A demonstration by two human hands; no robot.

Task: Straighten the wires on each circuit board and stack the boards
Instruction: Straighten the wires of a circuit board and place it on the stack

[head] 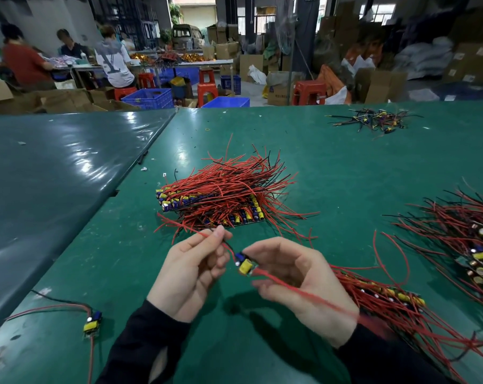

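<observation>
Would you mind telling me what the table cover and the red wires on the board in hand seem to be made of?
Table cover: looks like glossy green plastic or vinyl sheeting, going by its sheen, wrinkles and a seam. Red wires, pinched by the left hand: flexible, matte red insulation, probably plastic or rubber; the conductor inside is hidden.

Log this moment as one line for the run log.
left hand: pinching wires | right hand: holding circuit board | lone board: near left on table

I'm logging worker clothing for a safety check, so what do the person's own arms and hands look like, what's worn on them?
Both hands are bare: the left hand and right hand show no gloves, and no rings or watch are visible. Each arm wears a long black sleeve ending at the wrist, plain, with no visible markings.
</observation>
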